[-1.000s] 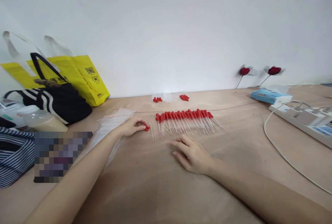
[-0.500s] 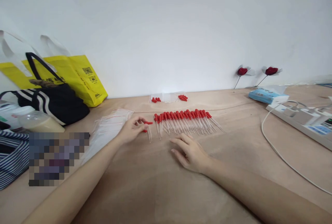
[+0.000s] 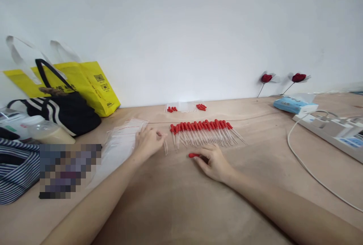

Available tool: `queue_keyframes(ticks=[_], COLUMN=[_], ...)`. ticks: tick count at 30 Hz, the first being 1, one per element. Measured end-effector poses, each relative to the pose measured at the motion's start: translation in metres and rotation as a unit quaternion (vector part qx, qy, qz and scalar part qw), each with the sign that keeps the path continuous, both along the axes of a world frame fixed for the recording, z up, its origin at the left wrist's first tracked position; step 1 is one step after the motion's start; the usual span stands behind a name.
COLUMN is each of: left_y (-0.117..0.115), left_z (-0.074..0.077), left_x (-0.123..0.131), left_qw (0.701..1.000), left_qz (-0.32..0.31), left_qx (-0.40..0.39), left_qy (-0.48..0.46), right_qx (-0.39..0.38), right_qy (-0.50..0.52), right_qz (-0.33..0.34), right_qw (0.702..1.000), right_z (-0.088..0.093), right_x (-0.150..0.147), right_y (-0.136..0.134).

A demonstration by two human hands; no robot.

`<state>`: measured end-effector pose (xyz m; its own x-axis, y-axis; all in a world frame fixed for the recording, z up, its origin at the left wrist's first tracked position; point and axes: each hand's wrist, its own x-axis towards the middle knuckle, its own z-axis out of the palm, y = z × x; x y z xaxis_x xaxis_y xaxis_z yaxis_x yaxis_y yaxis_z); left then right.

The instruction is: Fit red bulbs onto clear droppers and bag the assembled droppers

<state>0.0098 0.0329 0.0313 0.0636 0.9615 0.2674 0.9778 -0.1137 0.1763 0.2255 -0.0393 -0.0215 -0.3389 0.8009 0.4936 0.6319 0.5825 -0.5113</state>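
Red rubber dropper bulbs top a row of droppers (image 3: 205,129), whose clear thin tubes point toward me. My right hand (image 3: 214,163) is closed in front of the row. Between its thumb and fingers it pinches a red dropper bulb (image 3: 194,155), the bulb end pointing left. My left hand (image 3: 150,141) is at the row's left end with fingertips drawn together. Whatever it pinches is hidden by the fingers. Clear tubes (image 3: 166,149) stick out just below those fingertips. Under and beside the left hand lie clear zip bags (image 3: 121,143).
At the wall lies a clear bag with small red bulbs (image 3: 201,107). Yellow (image 3: 99,90) and black (image 3: 76,112) bags and a bottle (image 3: 53,133) stand left. A tissue pack (image 3: 295,105), power strip (image 3: 334,135) and cable (image 3: 289,143) lie right.
A red bulb now shows in my right hand, which was empty and has closed. The red bulbs seen at my left fingertips no longer show. My left hand has turned over the tubes.
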Motion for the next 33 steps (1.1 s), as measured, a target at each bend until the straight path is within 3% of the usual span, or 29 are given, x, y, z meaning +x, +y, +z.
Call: queue_keyframes(ticks=[3,10,17,23,26,28,33], left_y=[0.024,0.043,0.039,0.009,-0.015,-0.029,-0.045], left_z=[0.001,-0.012,0.0,0.028,0.033,0.028,-0.002], left_x=[-0.011,-0.004,0.005,0.01,0.02,0.026,0.032], left_qw=[0.993,0.987,0.986,0.985,0.947,0.929,0.936], left_qz=[0.083,0.099,0.097,-0.051,-0.191,-0.236,-0.302], left_qx=[-0.076,-0.123,-0.128,-0.102,-0.105,-0.112,-0.019], left_qy=[0.036,0.003,-0.039,-0.129,-0.234,-0.262,-0.18], right_qx=[-0.007,0.008,0.015,0.05,0.034,0.0,-0.118], right_qy=[-0.028,-0.06,-0.103,-0.066,0.041,0.135,0.317], right_qz=[-0.027,-0.045,-0.024,-0.031,-0.031,-0.041,0.012], right_qw=[0.999,0.997,0.994,0.996,0.998,0.99,0.941], right_z=[0.001,0.0,-0.005,-0.009,-0.009,-0.009,-0.01], right_x=[0.001,-0.001,0.0,0.003,0.004,0.006,0.007], right_y=[0.001,0.004,0.011,0.011,0.01,0.01,0.013])
